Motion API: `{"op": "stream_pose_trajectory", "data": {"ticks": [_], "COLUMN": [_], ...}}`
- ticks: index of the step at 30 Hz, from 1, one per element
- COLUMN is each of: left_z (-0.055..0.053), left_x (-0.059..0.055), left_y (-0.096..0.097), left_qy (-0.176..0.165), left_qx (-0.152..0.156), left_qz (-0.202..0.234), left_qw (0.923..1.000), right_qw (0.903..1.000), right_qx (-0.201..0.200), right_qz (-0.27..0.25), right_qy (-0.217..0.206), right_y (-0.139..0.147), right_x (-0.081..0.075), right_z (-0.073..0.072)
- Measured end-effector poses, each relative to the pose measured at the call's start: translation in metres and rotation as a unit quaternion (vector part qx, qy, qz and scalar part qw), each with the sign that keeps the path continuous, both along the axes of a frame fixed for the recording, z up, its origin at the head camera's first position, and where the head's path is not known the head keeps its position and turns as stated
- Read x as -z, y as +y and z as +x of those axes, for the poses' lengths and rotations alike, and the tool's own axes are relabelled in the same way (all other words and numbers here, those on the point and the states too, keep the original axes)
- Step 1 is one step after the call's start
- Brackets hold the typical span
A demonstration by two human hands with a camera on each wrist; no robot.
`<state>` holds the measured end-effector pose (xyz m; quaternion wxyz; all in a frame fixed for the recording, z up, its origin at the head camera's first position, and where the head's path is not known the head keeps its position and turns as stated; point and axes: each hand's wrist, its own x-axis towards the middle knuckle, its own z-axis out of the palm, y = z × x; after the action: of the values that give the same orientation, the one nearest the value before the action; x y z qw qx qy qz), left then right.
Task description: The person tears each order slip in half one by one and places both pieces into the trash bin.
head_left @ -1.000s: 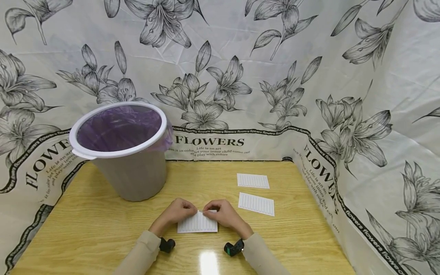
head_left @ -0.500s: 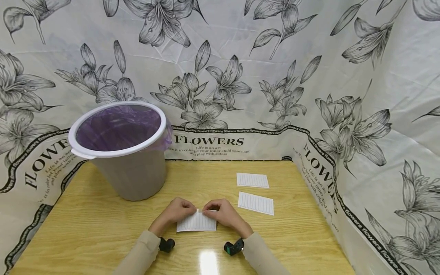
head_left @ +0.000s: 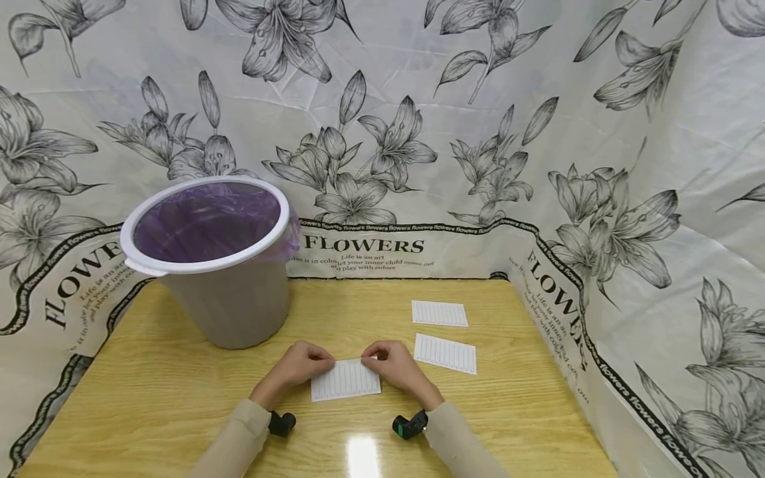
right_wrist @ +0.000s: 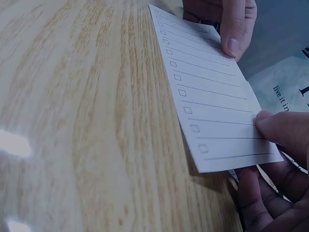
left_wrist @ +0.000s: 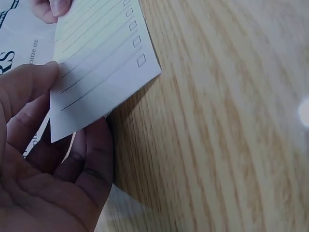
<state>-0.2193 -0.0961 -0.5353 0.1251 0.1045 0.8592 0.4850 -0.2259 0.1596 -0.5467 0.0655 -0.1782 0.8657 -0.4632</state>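
Observation:
A white checklist sheet [head_left: 345,381] with ruled lines and small checkboxes is held between both hands over the front middle of the table. My left hand [head_left: 303,364] pinches its far edge near the left corner, thumb on top and fingers beneath. At the far right corner, my right hand [head_left: 394,364] pinches the same edge likewise. In the right wrist view the sheet [right_wrist: 212,92] tilts up from the wood toward the thumbs, and a small nick shows in its held edge. The left wrist view has the sheet's [left_wrist: 99,63] near corner raised above the tabletop.
Two similar lined sheets lie to the right, one farther back [head_left: 439,313] and one nearer [head_left: 445,354]. A grey bin [head_left: 233,305] with a white rim and purple liner stands at the back left. Flower-printed cloth [head_left: 382,159] hangs behind and along the sides of the wooden table [head_left: 335,312].
Both hands have moved apart along the sheet's far edge, from close together at its middle to near its corners. More of the sheet shows between them.

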Motion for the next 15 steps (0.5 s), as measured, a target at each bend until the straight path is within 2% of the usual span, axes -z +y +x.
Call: {"op": "stream_pose_trajectory", "data": {"ticks": [8, 15], "left_z": [0.0012, 0.0007], "left_x": [-0.0016, 0.0021], "left_y": [-0.0013, -0.0033], "left_qy": [0.009, 0.018], "left_qx": [-0.006, 0.001], "left_qz": [-0.010, -0.007], "left_qw": [0.9999, 0.9998], "right_qw": [1.0000, 0.9996], "right_qx": [-0.004, -0.022], "right_qz": [0.004, 0.004], "right_qy": [-0.006, -0.018], "right_y": [0.0005, 0.0035], "right_x": [0.0011, -0.0007], "right_z": [-0.0016, -0.0015]}}
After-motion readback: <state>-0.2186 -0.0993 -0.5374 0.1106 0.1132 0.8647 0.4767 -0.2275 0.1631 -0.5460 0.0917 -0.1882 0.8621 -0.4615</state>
